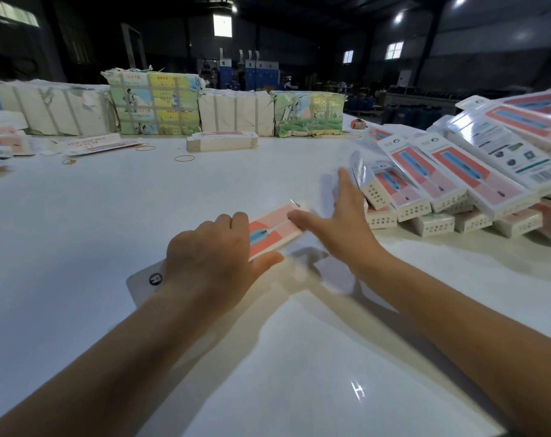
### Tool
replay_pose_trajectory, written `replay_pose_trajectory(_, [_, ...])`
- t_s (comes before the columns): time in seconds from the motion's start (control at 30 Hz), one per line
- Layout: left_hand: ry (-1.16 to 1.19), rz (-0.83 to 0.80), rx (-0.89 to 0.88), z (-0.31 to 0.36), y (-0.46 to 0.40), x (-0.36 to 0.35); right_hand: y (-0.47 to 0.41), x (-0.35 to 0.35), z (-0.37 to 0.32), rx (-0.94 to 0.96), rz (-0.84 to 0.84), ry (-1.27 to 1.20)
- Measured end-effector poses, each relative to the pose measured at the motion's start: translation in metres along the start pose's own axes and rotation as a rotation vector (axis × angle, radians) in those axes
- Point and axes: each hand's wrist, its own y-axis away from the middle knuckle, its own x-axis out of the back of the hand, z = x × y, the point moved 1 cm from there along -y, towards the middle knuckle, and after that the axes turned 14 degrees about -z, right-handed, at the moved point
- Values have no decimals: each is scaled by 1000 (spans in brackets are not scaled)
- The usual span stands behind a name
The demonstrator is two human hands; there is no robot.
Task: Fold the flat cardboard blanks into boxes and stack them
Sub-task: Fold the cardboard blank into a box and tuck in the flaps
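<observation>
Your two forearms come in from the near edge of the white bench point(110, 216), and the hands meet over one flat cardboard blank point(275, 230) lying a little ahead of you. Your left hand point(211, 263) sits on the blank's near end with fingers curled over the top and the thumb stretched along its near edge, so it reads as pinning and gripping the card; I judge this is to keep it from sliding while the other end is worked. Your right hand point(343, 225) is spread, fingers straight and clamped on nothing, its thumb tip touching the blank's far right end near the small tab, as if to lift or push a panel up. The motion blur there keeps me from telling more.

So the blank lies between your hands, partly under the left and just at the thumb of the right, still flat and not yet opened into a box. A white flap with a round logo point(155, 279) shows at your left wrist.

Finished boxes point(450, 181) are heaped just right of your right hand, leaning on each other, close enough for quick stacking. A banded pile of blanks point(222, 141) waits further back, with loose rubber bands point(184, 158) nearby and wrapped bundles point(154, 104) along the far side.
</observation>
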Motion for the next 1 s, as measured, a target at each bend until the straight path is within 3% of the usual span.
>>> replay_pose_trajectory(0.1, [17,-11,7,6,-2,0,-2,-5,4,-188,-223,-961])
replay_pose_trajectory(0.17, [7,-21,0,11,-2,1,-2,-10,5,-201,-342,-1157])
replay_pose_trajectory(0.27, [-3,-44,4,11,-2,1,-4,-10,5,-44,-220,-1059])
replay_pose_trajectory(0.3, [10,-56,6,10,-2,1,-2,-10,5,41,-162,-916])
replay_pose_trajectory(0.43, [-12,-51,8,10,-2,1,13,-13,1,376,18,38])
replay_pose_trajectory(0.57, [-50,-67,15,13,-1,2,18,-19,-4,525,4,456])
replay_pose_trajectory(0.63, [-65,-82,14,13,-2,3,21,-23,-4,502,-53,416])
replay_pose_trajectory(0.8, [-108,-20,1,6,-2,6,17,-15,-9,155,-222,-546])
replay_pose_trajectory(0.9, [-95,5,-32,6,-2,10,14,-10,-10,112,-266,-710])
replay_pose_trajectory(1.0, [-74,28,-67,5,-2,10,14,-9,-8,116,-257,-717])
